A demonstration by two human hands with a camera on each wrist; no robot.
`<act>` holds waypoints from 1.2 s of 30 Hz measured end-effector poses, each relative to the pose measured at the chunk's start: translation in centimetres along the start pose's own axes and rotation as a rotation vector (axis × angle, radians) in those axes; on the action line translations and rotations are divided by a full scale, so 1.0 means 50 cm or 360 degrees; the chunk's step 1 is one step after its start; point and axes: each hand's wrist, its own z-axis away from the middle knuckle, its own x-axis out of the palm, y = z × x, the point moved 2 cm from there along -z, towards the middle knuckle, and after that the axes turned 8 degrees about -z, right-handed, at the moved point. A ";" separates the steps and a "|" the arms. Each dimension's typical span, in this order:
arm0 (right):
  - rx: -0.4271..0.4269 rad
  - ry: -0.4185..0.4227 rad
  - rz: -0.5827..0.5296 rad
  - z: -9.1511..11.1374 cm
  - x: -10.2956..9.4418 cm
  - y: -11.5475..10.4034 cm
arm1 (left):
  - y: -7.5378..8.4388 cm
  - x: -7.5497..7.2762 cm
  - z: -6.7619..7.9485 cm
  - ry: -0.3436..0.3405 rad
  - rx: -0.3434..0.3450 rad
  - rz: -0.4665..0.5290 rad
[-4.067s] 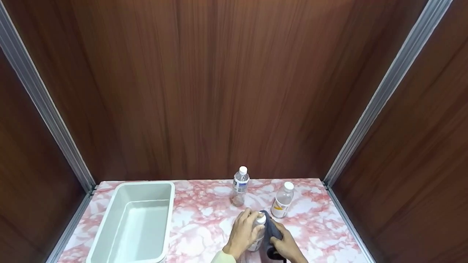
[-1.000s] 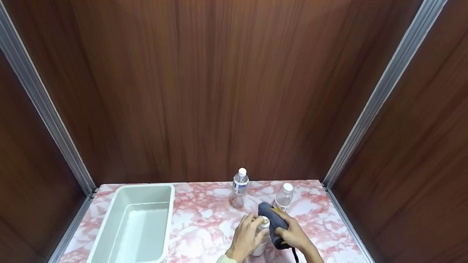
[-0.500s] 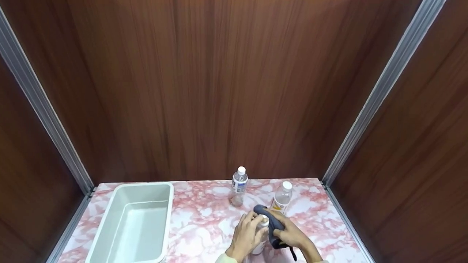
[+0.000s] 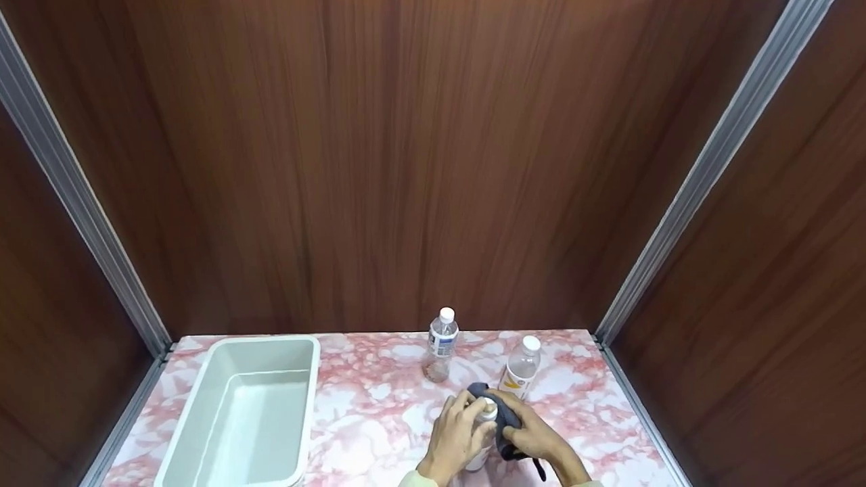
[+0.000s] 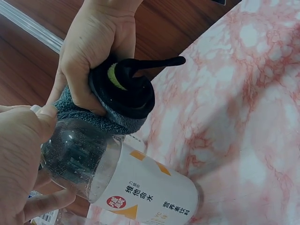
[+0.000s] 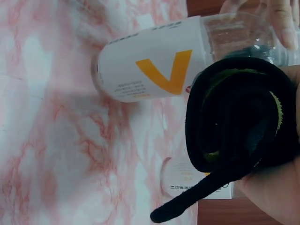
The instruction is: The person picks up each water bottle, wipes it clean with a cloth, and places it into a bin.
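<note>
My left hand (image 4: 452, 438) holds a clear plastic bottle (image 5: 150, 185) at its white cap and neck, fingers bent around the top. The bottle stands on the table and has a white label with orange marks. My right hand (image 4: 536, 433) grips a rolled dark grey cloth (image 4: 504, 421), its fingers curled round the roll. The cloth lies against the bottle's shoulder, just under the cap, in the left wrist view. A black loop (image 6: 187, 197) hangs from the end of the roll. The right hand's fingertips are partly hidden behind the cloth.
A similar capped bottle (image 4: 522, 368) stands just behind the right hand. Farther back is a slimmer bottle (image 4: 444, 343) with a blue and white label. A pale grey tub (image 4: 312, 406) sits at the left. Brown wood-grain panels (image 4: 379, 169) enclose the marbled table (image 4: 365, 433).
Over the last second the cloth and right hand have shifted slightly left, closer against the bottle. Four seconds ago the cloth hung more upright along the bottle's side. The left hand keeps its hold.
</note>
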 end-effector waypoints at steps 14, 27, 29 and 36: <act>0.0026 0.0013 -0.0036 0.000 0.011 0.017 | 0.003 0.003 0.002 0.0036 -0.0014 0.0019; 0.0155 -0.0035 -0.0190 0.010 0.019 0.045 | 0.003 0.009 0.004 0.0079 0.0023 0.0069; 0.0167 -0.0031 -0.0182 0.012 0.020 0.052 | 0.004 0.010 0.004 0.0067 0.0015 0.0097; 0.0259 -0.0027 -0.0141 0.012 0.031 0.069 | 0.003 0.006 0.003 0.0079 0.0009 0.0072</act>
